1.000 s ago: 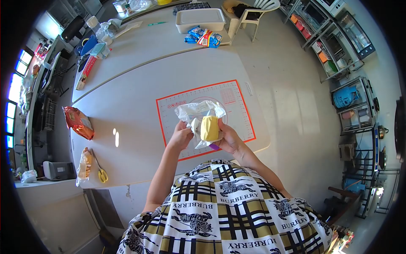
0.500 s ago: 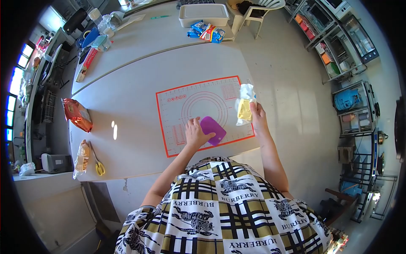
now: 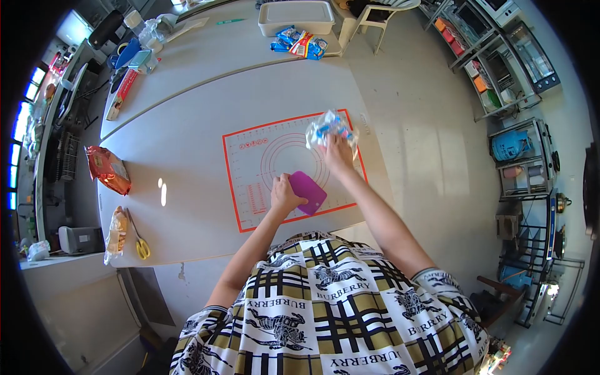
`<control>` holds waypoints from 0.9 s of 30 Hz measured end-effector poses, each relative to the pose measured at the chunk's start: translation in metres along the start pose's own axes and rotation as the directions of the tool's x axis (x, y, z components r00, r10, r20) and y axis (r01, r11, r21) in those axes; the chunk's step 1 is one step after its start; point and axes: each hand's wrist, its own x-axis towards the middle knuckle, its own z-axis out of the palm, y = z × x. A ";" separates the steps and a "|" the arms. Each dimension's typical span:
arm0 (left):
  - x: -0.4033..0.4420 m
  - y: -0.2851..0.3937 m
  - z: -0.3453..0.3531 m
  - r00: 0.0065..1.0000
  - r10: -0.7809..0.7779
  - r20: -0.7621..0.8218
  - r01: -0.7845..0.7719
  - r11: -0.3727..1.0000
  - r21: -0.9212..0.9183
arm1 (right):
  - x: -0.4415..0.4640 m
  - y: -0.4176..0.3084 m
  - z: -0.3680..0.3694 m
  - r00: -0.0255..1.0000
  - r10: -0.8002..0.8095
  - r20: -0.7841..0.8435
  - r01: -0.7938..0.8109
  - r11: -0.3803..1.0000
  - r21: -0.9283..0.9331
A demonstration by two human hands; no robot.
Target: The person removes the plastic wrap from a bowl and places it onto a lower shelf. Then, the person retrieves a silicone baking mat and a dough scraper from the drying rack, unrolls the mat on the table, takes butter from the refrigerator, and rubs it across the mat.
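Near the front of the red-bordered mat, my left hand holds the edge of a purple scraper, which lies over the mat. My right hand is at the mat's back right corner, with its fingers on a crumpled white and blue wrapper. The yellow block seen earlier in this wrapper is hidden now.
A red bag, a small packet and yellow-handled scissors lie at the table's left. Behind are a lidded container, blue packets and a long red box. Shelves stand at right.
My hands have parted. The wrapper went to the right in my right hand, then back left and turned over, hiding the yellow block. My left hand has come down to the purple scraper.
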 end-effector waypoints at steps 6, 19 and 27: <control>-0.001 -0.040 0.011 0.996 0.047 0.079 0.007 0.819 -0.574 | 0.056 0.032 -0.014 0.983 -0.004 0.185 0.000 1.000 0.026; -0.070 -0.081 -0.063 0.964 -0.230 -0.131 -0.006 0.478 -0.878 | 0.086 0.027 -0.017 0.930 -0.041 0.365 -0.018 0.987 0.157; -0.058 -0.078 -0.050 0.963 -0.238 -0.126 0.022 0.537 -0.843 | 0.080 0.030 -0.018 0.929 -0.124 0.348 0.070 0.984 0.164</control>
